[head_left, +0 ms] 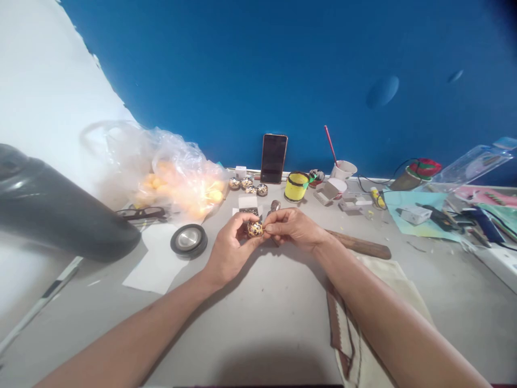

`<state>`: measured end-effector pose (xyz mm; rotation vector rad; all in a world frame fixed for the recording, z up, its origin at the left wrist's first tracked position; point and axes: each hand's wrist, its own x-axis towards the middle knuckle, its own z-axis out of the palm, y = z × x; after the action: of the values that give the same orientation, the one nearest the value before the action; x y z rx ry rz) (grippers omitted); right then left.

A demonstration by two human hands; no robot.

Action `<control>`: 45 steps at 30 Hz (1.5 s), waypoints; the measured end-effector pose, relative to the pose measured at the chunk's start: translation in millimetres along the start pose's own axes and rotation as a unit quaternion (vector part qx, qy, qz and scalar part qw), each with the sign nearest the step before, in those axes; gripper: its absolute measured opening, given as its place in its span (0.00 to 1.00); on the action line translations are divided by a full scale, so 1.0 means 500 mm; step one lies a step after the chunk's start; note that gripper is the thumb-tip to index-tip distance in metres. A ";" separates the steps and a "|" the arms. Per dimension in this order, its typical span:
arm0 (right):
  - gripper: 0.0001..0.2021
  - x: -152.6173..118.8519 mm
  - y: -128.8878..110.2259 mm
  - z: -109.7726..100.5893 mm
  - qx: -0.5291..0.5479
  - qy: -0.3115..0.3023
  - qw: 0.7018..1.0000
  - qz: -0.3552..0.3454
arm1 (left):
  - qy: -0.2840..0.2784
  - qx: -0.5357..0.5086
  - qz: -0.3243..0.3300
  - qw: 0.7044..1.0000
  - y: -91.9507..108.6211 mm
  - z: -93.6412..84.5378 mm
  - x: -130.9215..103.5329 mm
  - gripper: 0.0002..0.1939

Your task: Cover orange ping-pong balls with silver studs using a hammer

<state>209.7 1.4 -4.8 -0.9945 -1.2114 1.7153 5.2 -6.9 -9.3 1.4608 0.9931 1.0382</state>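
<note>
In the middle of the view my left hand [230,245] is closed, its thumb and fingertips gripping a small yellow ball [254,229] covered with dark and shiny pieces. My right hand [293,229] is closed in a pinch at the ball's right side; whatever lies between its fingertips is too small to make out. Just beyond the hands sits an open white box [247,202] with dark bits in it. A tool with a wooden handle [359,244] lies partly under my right wrist. Several similar shiny balls [262,189] rest farther back.
A phone [274,159] leans against the blue wall. Nearby stand a yellow container [296,187] and a white cup [343,170] holding a red stick. At left are a plastic bag [181,178], a dark bottle [60,210] and a round lid [188,240]. Cloth [391,280] lies under my right forearm.
</note>
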 end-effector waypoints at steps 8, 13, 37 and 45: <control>0.16 -0.001 -0.003 0.004 -0.005 0.005 1.000 -0.001 | -0.004 0.023 0.004 1.000 0.000 -0.001 0.000 0.19; 0.16 -0.003 -0.008 0.008 -0.010 0.013 1.000 0.006 | -0.002 0.016 -0.001 1.000 0.003 -0.001 0.000 0.20; 0.16 -0.005 -0.015 0.063 0.016 0.076 0.995 -0.060 | 0.098 0.170 0.301 0.933 0.000 -0.007 0.004 0.10; 0.18 -0.005 -0.012 0.047 0.011 0.046 0.999 -0.026 | 0.074 0.105 0.222 0.966 0.006 0.004 0.001 0.11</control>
<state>190.1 -7.1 6.9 -1.0096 -1.1483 1.6222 7.3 -7.5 -6.7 1.8568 0.9212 1.4137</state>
